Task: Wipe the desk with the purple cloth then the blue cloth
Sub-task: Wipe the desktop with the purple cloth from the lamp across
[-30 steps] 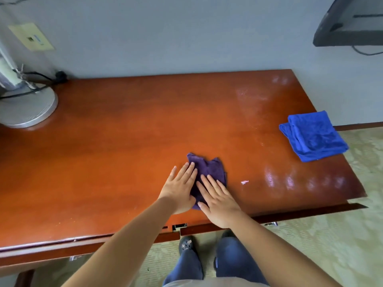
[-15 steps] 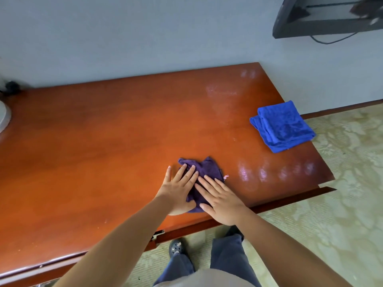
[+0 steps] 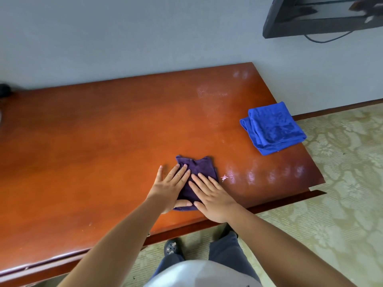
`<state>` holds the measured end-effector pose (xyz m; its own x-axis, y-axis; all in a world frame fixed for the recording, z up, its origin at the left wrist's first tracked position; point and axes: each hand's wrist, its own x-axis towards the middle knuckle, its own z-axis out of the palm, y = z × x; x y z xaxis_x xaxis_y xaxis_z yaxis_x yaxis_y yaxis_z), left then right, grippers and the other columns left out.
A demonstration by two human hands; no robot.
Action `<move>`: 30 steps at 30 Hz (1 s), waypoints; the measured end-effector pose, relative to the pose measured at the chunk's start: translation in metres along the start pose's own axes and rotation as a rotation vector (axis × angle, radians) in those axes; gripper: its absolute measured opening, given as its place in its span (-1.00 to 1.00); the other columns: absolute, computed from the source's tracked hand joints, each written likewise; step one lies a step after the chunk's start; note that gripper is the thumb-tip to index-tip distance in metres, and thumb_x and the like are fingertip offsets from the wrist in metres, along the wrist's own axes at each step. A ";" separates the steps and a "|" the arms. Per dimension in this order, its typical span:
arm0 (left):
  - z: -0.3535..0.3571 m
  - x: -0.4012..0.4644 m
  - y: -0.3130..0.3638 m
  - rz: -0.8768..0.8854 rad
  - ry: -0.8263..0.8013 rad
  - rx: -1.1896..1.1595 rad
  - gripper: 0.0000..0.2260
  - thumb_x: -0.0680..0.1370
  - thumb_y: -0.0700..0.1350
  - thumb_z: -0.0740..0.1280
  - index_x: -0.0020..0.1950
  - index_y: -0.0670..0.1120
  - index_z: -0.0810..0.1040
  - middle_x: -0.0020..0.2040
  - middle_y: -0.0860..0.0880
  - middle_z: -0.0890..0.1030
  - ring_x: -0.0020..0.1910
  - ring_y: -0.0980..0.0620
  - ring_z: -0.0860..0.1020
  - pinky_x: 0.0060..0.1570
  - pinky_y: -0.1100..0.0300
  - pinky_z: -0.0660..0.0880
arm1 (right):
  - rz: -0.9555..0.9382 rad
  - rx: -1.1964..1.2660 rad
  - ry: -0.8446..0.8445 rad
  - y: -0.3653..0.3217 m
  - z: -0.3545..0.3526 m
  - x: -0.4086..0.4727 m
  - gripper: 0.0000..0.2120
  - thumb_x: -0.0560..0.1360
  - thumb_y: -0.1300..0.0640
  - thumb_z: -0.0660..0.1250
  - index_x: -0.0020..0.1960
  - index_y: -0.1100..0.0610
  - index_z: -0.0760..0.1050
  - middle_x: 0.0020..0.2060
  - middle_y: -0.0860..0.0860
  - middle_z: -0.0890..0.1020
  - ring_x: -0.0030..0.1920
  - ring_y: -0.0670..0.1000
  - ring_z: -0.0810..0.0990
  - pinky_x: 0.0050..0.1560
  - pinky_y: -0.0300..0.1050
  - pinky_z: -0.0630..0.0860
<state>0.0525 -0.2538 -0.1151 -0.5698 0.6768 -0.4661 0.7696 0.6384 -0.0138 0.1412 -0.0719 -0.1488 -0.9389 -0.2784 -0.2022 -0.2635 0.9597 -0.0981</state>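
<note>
A folded purple cloth [image 3: 199, 166] lies on the reddish wooden desk [image 3: 103, 131] near its front edge. My left hand [image 3: 171, 186] presses flat on the cloth's left part, fingers straight and spread. My right hand [image 3: 211, 196] presses flat on its right part, and both hands cover the cloth's near half. A folded blue cloth [image 3: 272, 128] lies untouched at the desk's right edge, well apart from my hands.
A small pink scrap [image 3: 224, 177] lies just right of the purple cloth. Pale smudges mark the desk's right part. A dark screen [image 3: 323, 15] hangs on the wall at upper right. Patterned carpet [image 3: 342, 183] spreads to the right.
My view has swung to the right, so the lamp base at the left has left the frame. The purple cloth under both hands has slid right, close to the pink scrap.
</note>
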 end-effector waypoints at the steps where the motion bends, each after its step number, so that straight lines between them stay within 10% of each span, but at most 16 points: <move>1: 0.000 -0.001 -0.001 -0.006 -0.009 0.007 -0.11 0.25 0.47 -0.39 0.43 -0.03 -0.45 0.47 0.05 -0.41 0.46 0.04 -0.40 0.43 -0.27 -0.28 | -0.008 0.001 -0.002 -0.001 -0.001 0.002 -0.43 0.56 -0.13 -0.01 0.48 0.15 0.15 0.47 0.10 0.31 0.48 0.08 0.23 0.39 0.04 0.10; 11: -0.007 -0.003 0.018 -0.077 -0.093 0.033 -0.03 0.28 0.52 -0.24 0.43 -0.10 -0.46 0.43 0.01 -0.45 0.49 -0.03 -0.38 0.40 -0.31 -0.31 | -0.072 0.031 -0.078 0.021 -0.002 -0.011 -0.46 0.65 -0.11 -0.22 0.50 0.13 0.16 0.49 0.05 0.27 0.49 0.03 0.21 0.45 -0.01 0.02; 16: -0.017 0.014 0.051 -0.120 -0.114 0.043 -0.01 0.34 0.52 -0.14 0.51 -0.10 -0.37 0.56 -0.07 -0.30 0.55 -0.11 -0.21 0.40 -0.32 -0.30 | -0.235 -0.030 -0.061 0.069 -0.003 -0.015 -0.45 0.58 -0.11 -0.01 0.49 0.12 0.18 0.46 0.03 0.33 0.47 0.03 0.24 0.43 -0.02 0.04; 20: -0.032 0.019 0.054 -0.158 0.011 0.061 -0.16 0.45 0.41 -0.14 0.57 -0.09 0.08 0.50 -0.16 0.27 0.44 -0.16 0.28 0.42 -0.37 -0.07 | -0.418 -0.107 -0.063 0.109 -0.015 0.004 -0.46 0.57 -0.08 -0.02 0.48 0.10 0.29 0.48 0.03 0.29 0.48 0.03 0.26 0.50 0.00 0.15; 23: -0.032 0.023 0.058 -0.144 0.068 0.101 -0.28 0.37 0.40 0.30 0.30 -0.11 0.56 0.12 -0.11 0.62 0.10 -0.12 0.59 0.29 -0.31 0.25 | -0.547 -0.138 -0.122 0.120 -0.023 0.013 -0.46 0.66 -0.04 -0.06 0.58 0.07 -0.09 0.56 -0.02 -0.15 0.55 -0.01 -0.20 0.49 -0.08 -0.29; 27: -0.039 0.029 0.064 -0.207 0.115 0.074 -0.06 0.17 0.44 0.44 0.34 -0.17 0.50 0.34 -0.16 0.50 0.33 -0.12 0.47 0.32 -0.17 0.28 | -0.508 -0.035 -0.034 0.111 -0.020 0.006 -0.45 0.62 0.07 0.01 0.57 0.15 -0.02 0.56 0.06 -0.05 0.55 0.07 -0.12 0.52 0.05 -0.18; 30: -0.044 0.033 0.063 -0.179 0.019 0.081 -0.02 0.41 0.43 0.23 0.53 -0.14 -0.13 0.56 -0.12 -0.13 0.53 -0.02 -0.13 0.47 -0.06 -0.10 | -0.362 0.072 0.033 0.091 -0.011 -0.006 -0.37 0.45 0.14 0.34 0.48 0.21 0.28 0.50 0.12 0.25 0.51 0.12 0.18 0.46 0.06 0.02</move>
<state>0.0691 -0.1751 -0.0930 -0.7041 0.5627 -0.4331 0.6760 0.7180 -0.1662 0.1205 0.0172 -0.1459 -0.7948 -0.5967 -0.1105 -0.5645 0.7938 -0.2265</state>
